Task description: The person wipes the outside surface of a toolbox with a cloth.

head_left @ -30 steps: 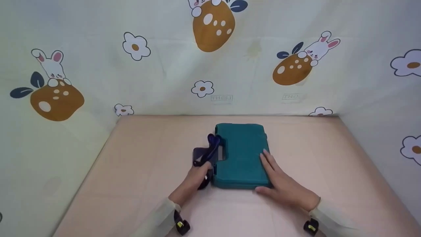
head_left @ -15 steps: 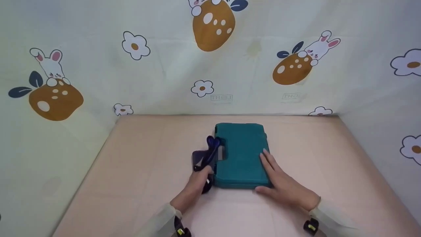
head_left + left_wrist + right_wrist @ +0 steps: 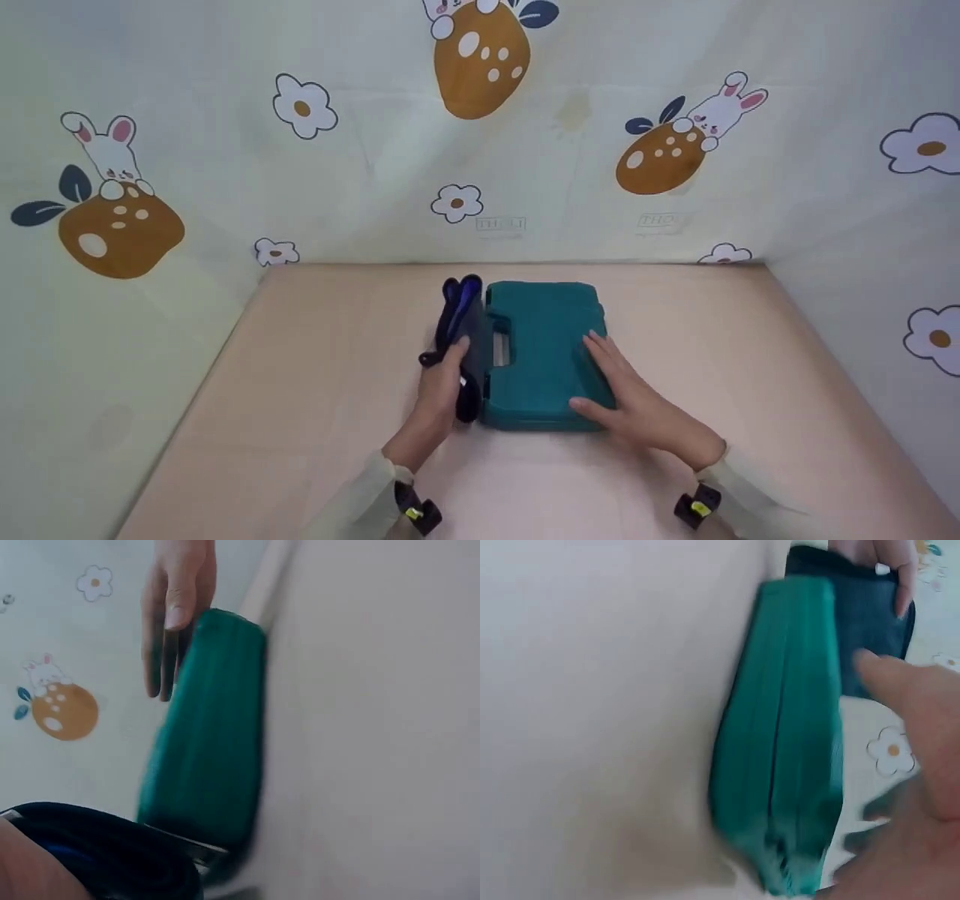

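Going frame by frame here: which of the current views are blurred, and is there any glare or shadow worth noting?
Head: green case fairly clear under soft light, no strong glare on it; left wrist: case edges smeared, dark blue item near the bottom corner mostly lost in darkness; right wrist: case and right grip blurred, with a soft shadow on the table beside the case.
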Demonstrator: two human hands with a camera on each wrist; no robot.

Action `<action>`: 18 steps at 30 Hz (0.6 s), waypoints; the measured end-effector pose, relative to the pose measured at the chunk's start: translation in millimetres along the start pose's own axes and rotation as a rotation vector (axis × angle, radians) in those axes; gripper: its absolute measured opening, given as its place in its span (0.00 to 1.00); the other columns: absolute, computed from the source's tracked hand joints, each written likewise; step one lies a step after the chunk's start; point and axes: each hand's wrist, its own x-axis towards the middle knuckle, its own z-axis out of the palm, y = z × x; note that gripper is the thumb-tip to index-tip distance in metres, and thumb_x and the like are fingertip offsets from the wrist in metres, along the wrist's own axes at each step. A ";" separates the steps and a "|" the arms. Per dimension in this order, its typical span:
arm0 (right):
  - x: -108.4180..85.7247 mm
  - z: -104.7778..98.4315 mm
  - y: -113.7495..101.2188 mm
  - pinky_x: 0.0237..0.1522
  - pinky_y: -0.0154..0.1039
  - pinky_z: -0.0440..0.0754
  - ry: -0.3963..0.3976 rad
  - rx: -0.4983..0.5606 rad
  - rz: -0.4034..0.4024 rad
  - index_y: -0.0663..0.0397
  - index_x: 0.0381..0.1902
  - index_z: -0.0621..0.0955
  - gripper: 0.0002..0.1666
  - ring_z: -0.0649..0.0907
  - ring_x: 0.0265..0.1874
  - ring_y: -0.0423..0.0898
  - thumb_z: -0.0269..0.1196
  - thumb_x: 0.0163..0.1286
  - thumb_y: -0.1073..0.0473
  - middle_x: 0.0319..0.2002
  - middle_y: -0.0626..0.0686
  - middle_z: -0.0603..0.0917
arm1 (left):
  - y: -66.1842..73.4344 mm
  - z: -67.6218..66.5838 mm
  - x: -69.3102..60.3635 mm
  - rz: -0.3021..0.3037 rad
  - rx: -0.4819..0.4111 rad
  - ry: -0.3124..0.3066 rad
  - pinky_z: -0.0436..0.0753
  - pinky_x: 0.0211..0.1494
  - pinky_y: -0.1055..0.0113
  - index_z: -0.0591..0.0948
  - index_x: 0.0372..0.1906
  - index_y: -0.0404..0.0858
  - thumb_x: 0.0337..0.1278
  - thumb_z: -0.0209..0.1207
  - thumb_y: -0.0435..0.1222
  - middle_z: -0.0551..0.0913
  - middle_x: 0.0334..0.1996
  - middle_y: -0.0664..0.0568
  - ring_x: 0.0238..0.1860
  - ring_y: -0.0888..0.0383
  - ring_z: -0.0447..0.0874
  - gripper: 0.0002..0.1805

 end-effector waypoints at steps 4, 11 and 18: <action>7.0 11.0 -24.6 0.70 0.58 0.56 0.063 0.133 -0.102 0.41 0.83 0.45 0.57 0.50 0.78 0.53 0.68 0.71 0.45 0.81 0.53 0.45 | 8.9 23.3 -11.4 0.180 0.015 -0.066 0.53 0.75 0.46 0.55 0.80 0.33 0.77 0.49 0.52 0.59 0.76 0.38 0.75 0.45 0.56 0.40; 22.4 31.5 -46.9 0.69 0.54 0.62 0.135 0.302 -0.286 0.42 0.83 0.37 0.63 0.56 0.76 0.51 0.70 0.69 0.54 0.81 0.53 0.44 | 9.3 61.4 -31.5 0.339 -0.010 -0.339 0.50 0.74 0.42 0.51 0.82 0.39 0.75 0.52 0.47 0.52 0.79 0.42 0.76 0.47 0.53 0.40; 22.6 35.1 -36.8 0.70 0.59 0.58 0.302 0.409 -0.265 0.49 0.83 0.46 0.55 0.57 0.76 0.52 0.66 0.70 0.66 0.80 0.53 0.50 | 4.8 66.3 -34.9 0.420 -0.011 -0.523 0.49 0.76 0.50 0.49 0.82 0.36 0.75 0.48 0.42 0.44 0.81 0.45 0.79 0.51 0.41 0.38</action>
